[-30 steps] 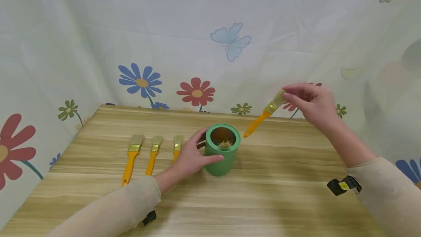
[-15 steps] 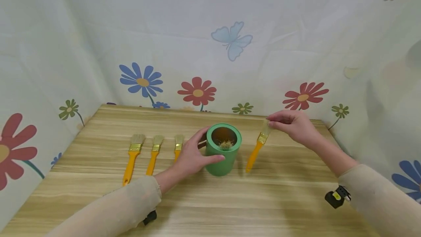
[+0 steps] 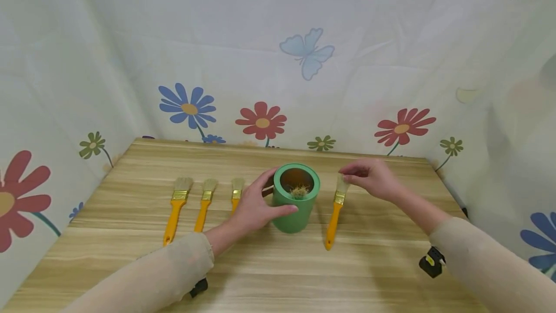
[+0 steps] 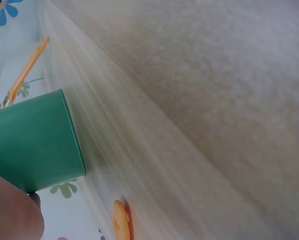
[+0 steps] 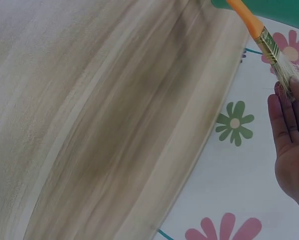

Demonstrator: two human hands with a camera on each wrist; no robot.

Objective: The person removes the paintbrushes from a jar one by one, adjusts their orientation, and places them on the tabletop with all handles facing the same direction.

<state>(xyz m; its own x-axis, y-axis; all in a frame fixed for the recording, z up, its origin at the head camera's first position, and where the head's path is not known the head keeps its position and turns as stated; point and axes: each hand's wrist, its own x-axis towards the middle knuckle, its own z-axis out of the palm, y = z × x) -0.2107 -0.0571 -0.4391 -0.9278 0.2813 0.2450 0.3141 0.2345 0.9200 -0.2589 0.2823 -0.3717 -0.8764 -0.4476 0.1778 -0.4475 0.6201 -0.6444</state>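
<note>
In the head view my left hand grips a green can from its left side, thumb across the front. The can stands upright on the wooden table, its round mouth facing up. A tan, straw-like tuft shows inside it. Just right of the can, my right hand pinches a paintbrush by its pale bristles. The orange handle points down and toward me; whether its end touches the table I cannot tell. In the right wrist view, thumb and fingertips hold the bristles below the metal band.
Left of the can lie three more paintbrushes, a wide one, a narrower one and a small one partly hidden by my left hand. A flower-patterned cloth hangs behind the wooden table.
My right hand has come down and left with the paintbrush, whose handle has swung from slanting left to nearly straight toward me. My left hand and the can have stayed put.
</note>
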